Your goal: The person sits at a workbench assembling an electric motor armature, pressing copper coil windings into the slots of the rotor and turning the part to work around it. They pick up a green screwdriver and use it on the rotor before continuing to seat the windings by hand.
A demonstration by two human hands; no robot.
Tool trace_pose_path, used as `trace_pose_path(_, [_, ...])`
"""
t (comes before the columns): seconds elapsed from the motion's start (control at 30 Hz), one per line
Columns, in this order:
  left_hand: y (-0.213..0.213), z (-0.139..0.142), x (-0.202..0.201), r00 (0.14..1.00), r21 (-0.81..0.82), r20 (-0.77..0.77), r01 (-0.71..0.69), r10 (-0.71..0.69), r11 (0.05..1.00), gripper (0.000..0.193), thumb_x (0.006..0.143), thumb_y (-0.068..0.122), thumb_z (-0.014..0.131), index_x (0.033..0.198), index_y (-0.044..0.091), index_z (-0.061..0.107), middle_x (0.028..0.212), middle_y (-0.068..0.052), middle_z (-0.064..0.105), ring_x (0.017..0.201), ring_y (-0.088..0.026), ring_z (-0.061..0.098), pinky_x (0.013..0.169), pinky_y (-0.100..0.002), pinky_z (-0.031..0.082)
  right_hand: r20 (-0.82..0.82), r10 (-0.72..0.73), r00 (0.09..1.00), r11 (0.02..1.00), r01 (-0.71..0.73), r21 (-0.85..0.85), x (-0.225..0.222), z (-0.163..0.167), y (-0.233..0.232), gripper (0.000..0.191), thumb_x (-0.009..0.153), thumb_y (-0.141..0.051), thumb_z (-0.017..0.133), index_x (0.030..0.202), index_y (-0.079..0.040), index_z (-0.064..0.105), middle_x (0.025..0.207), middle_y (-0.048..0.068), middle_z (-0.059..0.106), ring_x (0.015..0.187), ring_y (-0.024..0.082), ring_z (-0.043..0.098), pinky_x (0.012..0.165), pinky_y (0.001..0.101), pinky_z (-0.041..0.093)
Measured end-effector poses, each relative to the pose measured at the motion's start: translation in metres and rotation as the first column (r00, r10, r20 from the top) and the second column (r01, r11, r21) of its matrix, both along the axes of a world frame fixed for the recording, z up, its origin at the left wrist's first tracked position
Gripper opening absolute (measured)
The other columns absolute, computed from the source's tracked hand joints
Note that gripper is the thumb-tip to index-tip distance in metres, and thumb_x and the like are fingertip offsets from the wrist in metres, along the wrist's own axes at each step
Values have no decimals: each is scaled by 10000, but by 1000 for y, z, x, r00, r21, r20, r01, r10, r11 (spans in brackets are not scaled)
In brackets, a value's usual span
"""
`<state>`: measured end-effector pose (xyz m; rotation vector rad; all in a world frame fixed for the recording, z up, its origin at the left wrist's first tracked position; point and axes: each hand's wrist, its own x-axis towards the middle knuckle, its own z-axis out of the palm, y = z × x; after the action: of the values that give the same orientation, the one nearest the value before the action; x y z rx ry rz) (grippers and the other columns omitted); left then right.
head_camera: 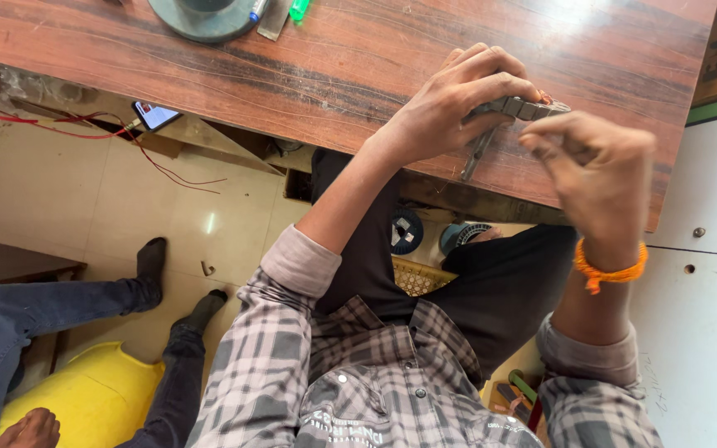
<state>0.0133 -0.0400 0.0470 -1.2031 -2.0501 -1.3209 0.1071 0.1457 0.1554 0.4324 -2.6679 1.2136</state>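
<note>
— Nearest the lens was the checked shirt (358,390), sleeves pushed up the forearms, probably to keep the cuffs off the work. Did you notice the hands?

— I did. The left hand (450,108) was clenched around a small grey metal part (518,108), fingers curled over the top, so the piece sat steady just above the wooden table (334,66), near its front edge.

— And the right hand (599,170)?

— It was pinched at the other end of that same part, thumb and fingertips closed on it, wrist with an orange thread band (612,270) held low. With a hand on each end the person could brace it; that was my reading.

— Something thin hung down from the part, didn't it?

— A slim grey strip (476,156), angled toward the table edge. Whether it belonged to the part or was a separate tool, I could not tell.

— Anything else about?

— A round grey base (201,21) and a green marker (299,9) lay at the far edge, well apart from the hands. Wire spools (408,232) sat on the floor under the table, and another person's jeans-clad legs (60,307) stretched out to the left.
</note>
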Motion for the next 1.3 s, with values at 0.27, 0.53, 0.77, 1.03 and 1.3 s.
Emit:
trace_pose_path(0.27, [-2,-9,3,999,-18,35,-4,5,1000,522,996,207,774,1479,245,579,1404,37,523,1335,-215,478,1205,-346,500,-221,-29,975,975,77,209,2,-72,-5,72,969,-3,769,1024,-36,736,805,150,683,658,181,637,642,337,485])
trace_pose_path(0.53, [-10,-20,27,893,-179,-403,-294,203,939,336,951,278,818,1241,280,649,1598,57,347,1443,-201,369,1245,-385,337,-39,-102,994,995,101,-17,29,-78,2,60,978,12,752,1036,-1,741,779,114,701,637,89,593,614,264,473])
trace_pose_path(0.77, [-11,-31,35,849,-79,-449,-350,280,933,223,958,219,825,1148,201,710,1420,77,508,1264,-144,440,1060,-363,408,-84,0,996,997,6,78,36,-30,17,116,999,-8,756,1115,-13,760,974,107,755,788,86,677,696,250,531])
trace_pose_path(1.03, [20,-19,66,939,352,256,-312,230,883,115,898,153,818,981,116,748,1022,18,639,771,-67,613,656,-236,509,-250,99,963,961,-28,274,3,-7,9,62,1064,-54,827,1078,-24,774,898,83,735,640,106,620,556,254,432])
trace_pose_path(1.3, [35,-14,69,746,506,665,-424,-26,751,89,932,127,800,919,48,761,908,55,557,735,-1,505,624,-194,411,-182,135,974,968,-91,232,-59,-8,0,47,1049,14,767,1092,11,785,775,89,713,673,97,635,588,241,446])
